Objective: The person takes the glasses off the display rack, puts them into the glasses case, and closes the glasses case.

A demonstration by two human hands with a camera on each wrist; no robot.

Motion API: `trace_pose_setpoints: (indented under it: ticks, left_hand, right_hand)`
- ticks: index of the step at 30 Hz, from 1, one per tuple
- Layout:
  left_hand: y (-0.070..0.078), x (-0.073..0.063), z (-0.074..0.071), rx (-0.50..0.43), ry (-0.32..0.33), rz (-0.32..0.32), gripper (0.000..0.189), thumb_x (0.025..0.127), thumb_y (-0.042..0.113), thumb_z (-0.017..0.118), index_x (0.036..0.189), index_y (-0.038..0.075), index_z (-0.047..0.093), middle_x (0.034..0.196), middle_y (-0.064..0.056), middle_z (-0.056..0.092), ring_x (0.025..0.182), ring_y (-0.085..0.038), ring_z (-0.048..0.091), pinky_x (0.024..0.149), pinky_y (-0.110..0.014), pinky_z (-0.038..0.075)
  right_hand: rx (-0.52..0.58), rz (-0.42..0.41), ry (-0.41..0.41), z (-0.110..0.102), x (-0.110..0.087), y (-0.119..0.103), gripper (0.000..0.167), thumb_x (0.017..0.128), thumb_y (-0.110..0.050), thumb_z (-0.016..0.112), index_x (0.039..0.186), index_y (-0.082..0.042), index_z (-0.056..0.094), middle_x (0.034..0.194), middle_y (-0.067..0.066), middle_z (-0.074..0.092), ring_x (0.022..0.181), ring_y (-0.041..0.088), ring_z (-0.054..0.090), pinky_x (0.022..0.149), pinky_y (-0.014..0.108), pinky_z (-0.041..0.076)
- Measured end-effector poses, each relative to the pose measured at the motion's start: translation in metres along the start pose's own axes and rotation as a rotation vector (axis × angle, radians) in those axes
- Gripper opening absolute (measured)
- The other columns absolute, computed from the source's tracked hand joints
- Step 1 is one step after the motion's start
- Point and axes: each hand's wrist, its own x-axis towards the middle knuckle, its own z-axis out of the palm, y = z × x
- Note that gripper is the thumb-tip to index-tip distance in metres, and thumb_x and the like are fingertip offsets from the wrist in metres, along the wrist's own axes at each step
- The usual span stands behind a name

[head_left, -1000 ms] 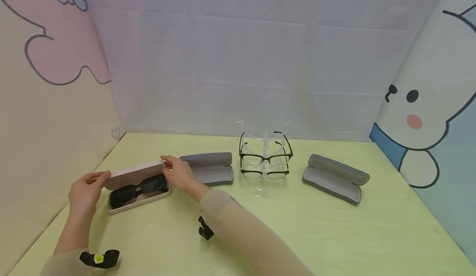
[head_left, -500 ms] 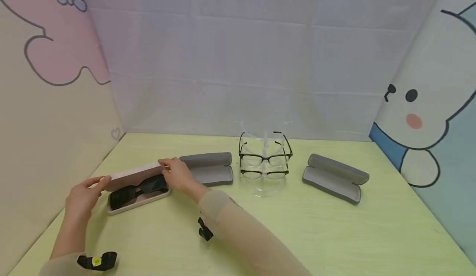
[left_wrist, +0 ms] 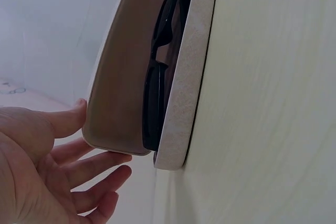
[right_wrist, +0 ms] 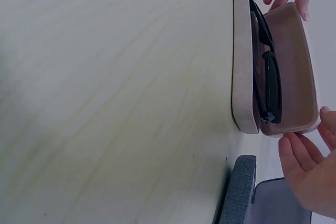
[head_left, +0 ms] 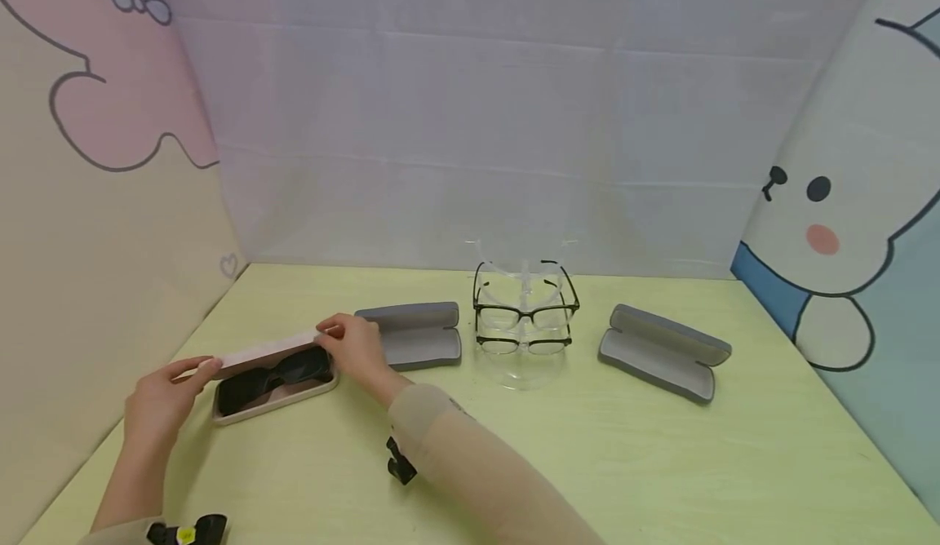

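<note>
At the left of the head view lies a pale pinkish glasses case, with dark sunglasses folded inside. Its lid is raised part way, and its plain lining shows in both wrist views. My left hand pinches the lid's left end between thumb and fingers, the other fingers spread below. At the opposite end my right hand holds the lid's corner, thumb on the edge and fingertips against the end. The base sits on the table, and the sunglasses lie within its rim.
A grey glasses case stands open just right of my right hand. Another open grey case lies further right. Between them, a clear display stand bears black-framed glasses above a second pair. Walls border the table.
The pale case's lid has tilted lower over the sunglasses, with both hands keeping hold of it. The left forearm has shifted slightly down and left. The other cases and the stand stay put.
</note>
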Motion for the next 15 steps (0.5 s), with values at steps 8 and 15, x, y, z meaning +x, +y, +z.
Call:
trace_pose_setpoints:
  ticks: [8, 15]
  left_hand:
    - [-0.003, -0.0031, 0.0033, -0.023, 0.012, 0.042, 0.069, 0.085, 0.056, 0.05, 0.126, 0.0, 0.052, 0.117, -0.025, 0.055, 0.1, -0.037, 0.05, 0.063, -0.031, 0.036]
    - [-0.0072, -0.0038, 0.0026, -0.011, 0.019, 0.037, 0.07, 0.083, 0.058, 0.052, 0.126, 0.003, 0.053, 0.118, -0.023, 0.056, 0.094, -0.028, 0.048, 0.06, -0.029, 0.034]
  right_hand:
    - [-0.016, 0.026, 0.03, 0.0, 0.0002, -0.0007, 0.012, 0.08, -0.027, 0.07, 0.087, -0.018, 0.067, 0.079, -0.005, 0.067, 0.066, 0.005, 0.056, 0.057, 0.018, 0.043]
    - [-0.047, 0.034, -0.023, 0.0008, -0.002, -0.0016, 0.023, 0.082, -0.028, 0.067, 0.103, -0.02, 0.071, 0.089, -0.008, 0.069, 0.081, 0.004, 0.061, 0.065, 0.017, 0.046]
